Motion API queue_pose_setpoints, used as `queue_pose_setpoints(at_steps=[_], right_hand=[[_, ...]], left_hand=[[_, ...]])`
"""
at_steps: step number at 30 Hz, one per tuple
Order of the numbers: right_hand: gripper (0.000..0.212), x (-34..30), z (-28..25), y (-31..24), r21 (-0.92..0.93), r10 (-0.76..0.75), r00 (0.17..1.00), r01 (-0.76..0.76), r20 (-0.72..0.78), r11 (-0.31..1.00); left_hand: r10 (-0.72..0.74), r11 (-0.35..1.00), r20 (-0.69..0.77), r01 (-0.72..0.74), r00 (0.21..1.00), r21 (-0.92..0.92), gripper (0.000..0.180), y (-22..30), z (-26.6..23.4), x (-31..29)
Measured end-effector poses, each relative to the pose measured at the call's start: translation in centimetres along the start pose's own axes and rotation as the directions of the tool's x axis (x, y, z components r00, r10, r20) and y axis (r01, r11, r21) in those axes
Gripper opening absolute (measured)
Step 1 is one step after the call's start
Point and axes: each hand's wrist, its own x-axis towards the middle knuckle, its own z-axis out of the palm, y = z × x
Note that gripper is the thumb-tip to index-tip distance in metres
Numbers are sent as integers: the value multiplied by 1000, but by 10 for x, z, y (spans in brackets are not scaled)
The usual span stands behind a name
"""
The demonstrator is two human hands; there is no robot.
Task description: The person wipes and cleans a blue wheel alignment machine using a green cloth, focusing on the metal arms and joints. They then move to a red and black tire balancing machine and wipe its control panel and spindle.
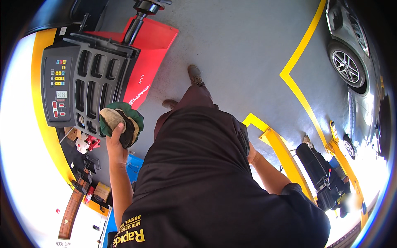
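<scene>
My left hand (117, 138) is closed around a bundle of cloth rags (122, 120), green on the outside with beige and dark brown folds inside. I hold it just off the near edge of a wheel balancer's black tray top (95, 89). My right hand (251, 153) is down by my right hip, against the dark cloth of my clothes. Its fingers are hidden there, so whether it grips anything does not show.
The wheel balancer's red body (155, 53) and control panel (60, 89) stand at the left, its shaft (134, 31) beyond. A silver car (364, 103) is at the right. Yellow lift arms (281, 153) and a person in dark clothes (320, 173) are at the lower right.
</scene>
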Motion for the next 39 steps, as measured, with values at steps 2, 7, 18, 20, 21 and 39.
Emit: queue_pose_setpoints(at_steps=[2,7,18,20,21,39], right_hand=[[50,1,-6,1,-11,-7,1000,7,25,1000],[48,-2,-10,-1,27,-1,998,0,57,1000],[46,1,-21,-13,15,-1,994,-1,106,1000],[46,-2,-17,-18,-5,4,996,-4,91,1000],[46,-3,-14,-20,-20,2,997,0,77,1000],[61,8,-11,-70,-282,207,974,-174,92,944]], left_hand=[[9,1000,-4,-9,1000,11,55,0,2,-2],[35,999,-15,-34,999,24,59,-2,11,-8],[80,996,-45,-79,996,31,58,-6,15,-17],[67,998,-59,-66,996,21,58,-8,14,-18],[53,999,-64,-52,997,15,59,-11,12,-17],[71,997,-68,-73,995,-29,56,-10,16,-26]])
